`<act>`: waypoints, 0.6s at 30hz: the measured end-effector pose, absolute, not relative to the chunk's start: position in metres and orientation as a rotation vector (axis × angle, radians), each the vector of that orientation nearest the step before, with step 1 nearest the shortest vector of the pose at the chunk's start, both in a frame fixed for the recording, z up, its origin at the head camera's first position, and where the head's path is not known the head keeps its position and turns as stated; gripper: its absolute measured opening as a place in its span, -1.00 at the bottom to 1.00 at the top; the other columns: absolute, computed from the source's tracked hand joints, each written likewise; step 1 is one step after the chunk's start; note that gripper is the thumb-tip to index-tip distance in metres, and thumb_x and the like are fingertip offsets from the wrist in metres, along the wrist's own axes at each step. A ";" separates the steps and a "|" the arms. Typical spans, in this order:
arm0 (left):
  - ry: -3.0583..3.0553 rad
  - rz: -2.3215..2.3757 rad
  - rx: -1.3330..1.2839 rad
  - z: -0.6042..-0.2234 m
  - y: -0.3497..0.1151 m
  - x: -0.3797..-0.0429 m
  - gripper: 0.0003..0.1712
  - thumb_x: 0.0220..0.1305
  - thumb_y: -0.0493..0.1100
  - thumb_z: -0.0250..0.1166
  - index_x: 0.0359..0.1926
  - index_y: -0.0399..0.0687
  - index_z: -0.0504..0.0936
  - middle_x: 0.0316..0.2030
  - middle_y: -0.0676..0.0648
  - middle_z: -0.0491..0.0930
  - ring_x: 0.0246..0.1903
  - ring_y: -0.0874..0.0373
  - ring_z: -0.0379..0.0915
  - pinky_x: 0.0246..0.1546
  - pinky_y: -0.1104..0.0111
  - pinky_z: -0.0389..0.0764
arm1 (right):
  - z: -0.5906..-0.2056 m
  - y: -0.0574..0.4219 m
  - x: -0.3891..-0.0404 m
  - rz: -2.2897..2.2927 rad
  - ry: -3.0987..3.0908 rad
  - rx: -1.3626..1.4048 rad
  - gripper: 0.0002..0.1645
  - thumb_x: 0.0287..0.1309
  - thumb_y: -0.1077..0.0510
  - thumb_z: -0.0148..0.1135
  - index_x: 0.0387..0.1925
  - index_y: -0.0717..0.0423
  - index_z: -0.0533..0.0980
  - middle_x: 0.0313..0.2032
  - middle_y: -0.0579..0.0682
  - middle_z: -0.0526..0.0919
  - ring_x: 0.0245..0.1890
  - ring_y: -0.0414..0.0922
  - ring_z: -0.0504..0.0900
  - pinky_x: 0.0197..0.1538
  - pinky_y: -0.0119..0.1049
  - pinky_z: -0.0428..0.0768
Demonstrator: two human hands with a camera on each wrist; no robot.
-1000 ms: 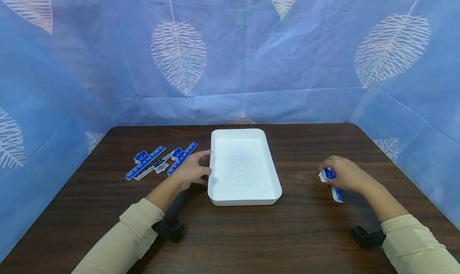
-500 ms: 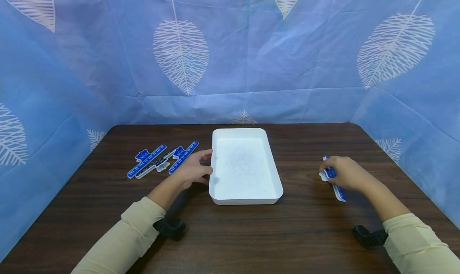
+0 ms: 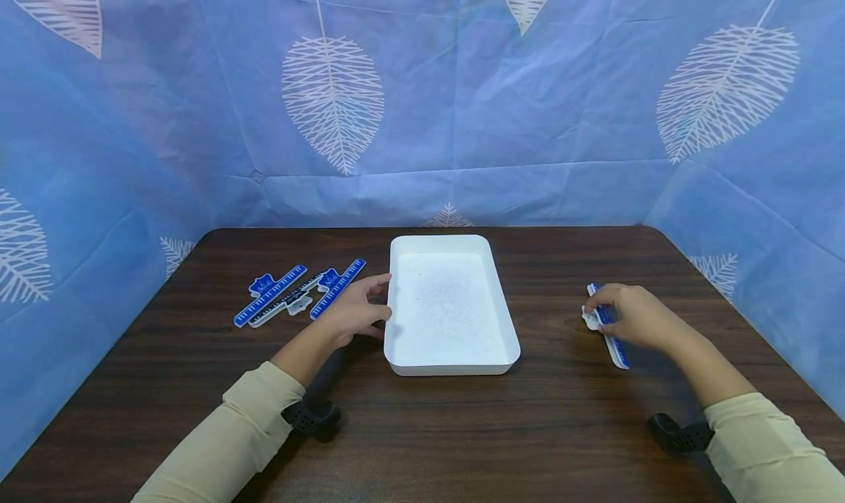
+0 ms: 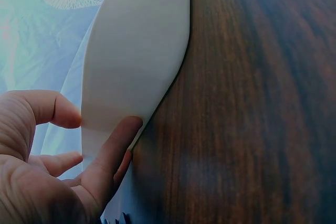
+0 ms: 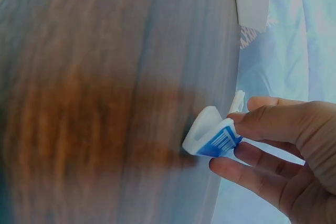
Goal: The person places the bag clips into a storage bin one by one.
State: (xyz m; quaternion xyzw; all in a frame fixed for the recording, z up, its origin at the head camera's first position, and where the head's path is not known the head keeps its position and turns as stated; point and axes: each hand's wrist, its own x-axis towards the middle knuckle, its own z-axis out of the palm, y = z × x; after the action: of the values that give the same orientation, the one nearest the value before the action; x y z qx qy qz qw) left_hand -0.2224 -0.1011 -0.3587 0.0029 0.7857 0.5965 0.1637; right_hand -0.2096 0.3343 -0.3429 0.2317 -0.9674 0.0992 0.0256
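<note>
My right hand pinches a long blue-and-white plastic clip on the table's right side. In the right wrist view, the thumb and fingers close on the clip's blue side, and its white handle flares out in a V. The clip's far end sticks out beyond the fingers. My left hand rests its fairly straight fingers against the left wall of a shallow white tray. In the left wrist view, the fingertips touch the tray's outer wall.
Left of the tray lie a blue clip, a black-and-white clip and another blue clip, close together and slanted. The dark wooden table is bordered by a blue leaf-patterned cloth.
My right hand has shifted and turned the clip slightly; more of its far end now shows past the fingers. My left hand stays on the tray's wall.
</note>
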 end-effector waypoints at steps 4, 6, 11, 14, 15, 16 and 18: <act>2.240 1.704 0.010 -0.358 -0.101 -0.222 -0.11 0.12 -0.41 0.27 0.48 -0.04 0.18 0.31 -0.24 0.27 0.00 -0.16 0.53 -0.24 0.08 0.68 | -0.340 0.331 -0.209 0.327 -2.976 0.725 -0.68 -0.14 0.39 0.49 -0.24 0.22 0.66 -0.09 0.28 0.64 -0.06 0.29 0.58 -0.10 0.14 0.58; 2.240 1.704 0.007 -0.358 -0.101 -0.222 -0.11 0.12 -0.41 0.27 0.47 -0.03 0.19 0.31 -0.23 0.28 0.00 -0.16 0.53 -0.24 0.08 0.68 | -0.339 0.329 -0.209 0.332 -2.975 0.720 -0.68 -0.14 0.41 0.47 -0.23 0.23 0.66 -0.09 0.28 0.64 -0.05 0.28 0.58 -0.09 0.14 0.58; 2.242 1.697 0.003 -0.358 -0.101 -0.222 -0.10 0.12 -0.40 0.29 0.48 -0.01 0.18 0.32 -0.23 0.26 0.03 -0.17 0.52 -0.23 0.08 0.67 | -0.334 0.326 -0.209 0.322 -2.967 0.732 -0.67 -0.13 0.42 0.47 -0.23 0.23 0.66 -0.09 0.28 0.64 -0.08 0.25 0.60 -0.12 0.12 0.59; 2.236 1.692 0.000 -0.358 -0.101 -0.222 -0.10 0.13 -0.40 0.29 0.48 -0.01 0.18 0.34 -0.23 0.25 0.01 -0.16 0.53 -0.22 0.08 0.67 | -0.330 0.325 -0.209 0.323 -2.953 0.758 -0.68 -0.13 0.41 0.47 -0.24 0.23 0.66 -0.11 0.27 0.64 -0.13 0.22 0.62 -0.16 0.08 0.61; 2.233 1.691 0.002 -0.358 -0.102 -0.222 -0.10 0.13 -0.40 0.29 0.48 -0.01 0.17 0.34 -0.23 0.25 0.00 -0.16 0.54 -0.22 0.08 0.67 | -0.329 0.324 -0.209 0.325 -2.947 0.767 -0.69 -0.14 0.41 0.48 -0.24 0.23 0.66 -0.11 0.27 0.64 -0.15 0.21 0.63 -0.17 0.07 0.62; 2.231 1.691 0.001 -0.358 -0.102 -0.223 -0.10 0.13 -0.40 0.29 0.48 -0.01 0.17 0.34 -0.23 0.25 0.00 -0.16 0.54 -0.21 0.07 0.67 | -0.328 0.324 -0.210 0.325 -2.942 0.775 -0.68 -0.14 0.41 0.48 -0.24 0.23 0.66 -0.12 0.27 0.64 -0.15 0.21 0.63 -0.17 0.07 0.62; 2.232 1.688 0.001 -0.358 -0.102 -0.222 -0.09 0.13 -0.40 0.30 0.48 -0.01 0.17 0.33 -0.22 0.26 0.00 -0.16 0.54 -0.21 0.07 0.67 | -0.326 0.323 -0.211 0.320 -2.935 0.791 -0.68 -0.15 0.41 0.48 -0.25 0.22 0.66 -0.12 0.27 0.64 -0.16 0.20 0.63 -0.18 0.06 0.62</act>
State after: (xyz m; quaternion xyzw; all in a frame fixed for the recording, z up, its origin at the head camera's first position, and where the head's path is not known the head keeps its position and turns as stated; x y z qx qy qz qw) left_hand -0.2219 -0.1018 -0.3578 0.0004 0.7859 0.5944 0.1705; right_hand -0.2106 0.3229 -0.3260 0.2586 -0.9594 0.1046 0.0427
